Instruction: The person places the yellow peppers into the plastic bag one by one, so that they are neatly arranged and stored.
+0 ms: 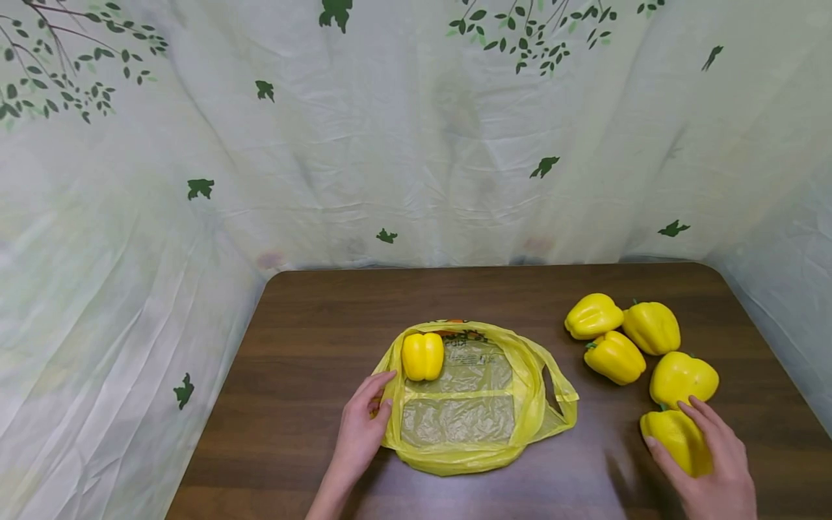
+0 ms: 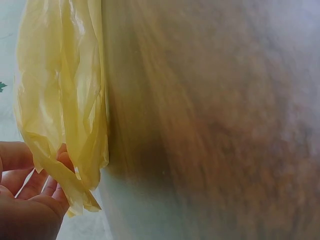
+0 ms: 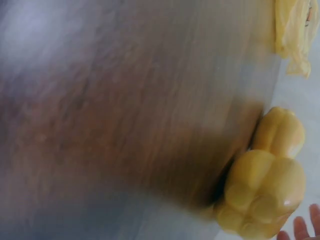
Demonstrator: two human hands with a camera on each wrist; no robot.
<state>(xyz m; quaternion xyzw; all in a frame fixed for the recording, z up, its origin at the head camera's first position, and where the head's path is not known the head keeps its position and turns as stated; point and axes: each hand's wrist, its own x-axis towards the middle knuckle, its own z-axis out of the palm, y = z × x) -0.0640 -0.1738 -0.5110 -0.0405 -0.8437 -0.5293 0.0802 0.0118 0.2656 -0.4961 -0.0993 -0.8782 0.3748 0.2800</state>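
The right hand (image 1: 721,462) is at the near pepper (image 1: 676,437), a yellow one on the near right part of the worktop (image 1: 312,347). Its thumb and fingers are spread wide, with the pepper between them. I can't tell how firmly they touch it. The pepper's stem end points away from the person and a bit left, and its long way runs from there back toward the palm. The right hand is much nearer to it than the left.

The left hand (image 1: 364,415) is well off to the left. Its fingers and thumb bend round the left side of the yellow bag (image 1: 461,458) and hold it there. The bag's mouth is wide and faces up. It lies left of the near pepper, with bare worktop between them.

One pepper (image 1: 423,357) sits inside the bag, in the far left part. Just past the near pepper is the next pepper (image 1: 682,379), and three more (image 1: 614,358) sit close together beyond it.

Dark writing (image 1: 463,343) shows on the far side of the bag, but it is too small and turned round to read. Behind it all hangs a pale cloth (image 1: 416,159) with green leaves.
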